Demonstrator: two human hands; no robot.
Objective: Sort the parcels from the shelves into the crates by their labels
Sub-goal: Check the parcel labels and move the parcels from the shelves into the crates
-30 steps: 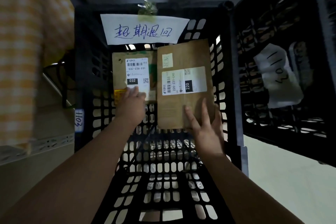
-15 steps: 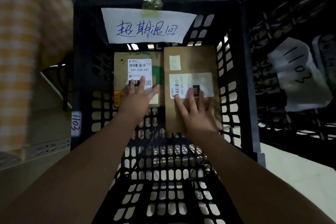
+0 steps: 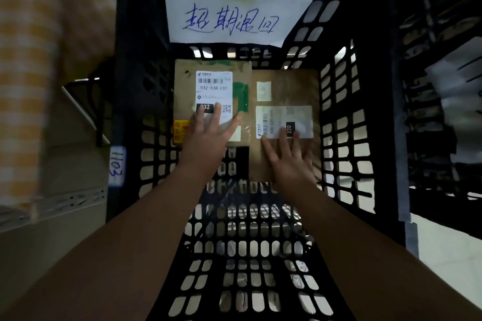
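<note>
Two brown parcels lie side by side on the floor of a black slotted crate (image 3: 339, 143). The left parcel (image 3: 187, 91) carries a white label reading 032-038. The right parcel (image 3: 287, 86), a flat kraft envelope, has a label marked 220. My left hand (image 3: 208, 135) rests flat on the left parcel with fingers spread over its label. My right hand (image 3: 289, 159) lies flat on the lower half of the envelope, fingers apart. Neither hand grips anything.
A white handwritten paper sign (image 3: 229, 13) is taped to the crate's far wall. Another black crate (image 3: 438, 101) with a white tag stands to the right. A shelf edge with a small tag reading 1103 (image 3: 116, 167) is on the left, beside a person's checked sleeve (image 3: 39, 60).
The envelope went from being held upright against the wall to lying flat on the crate floor. Both hands have opened and now press flat on the parcels. The view moved closer.
</note>
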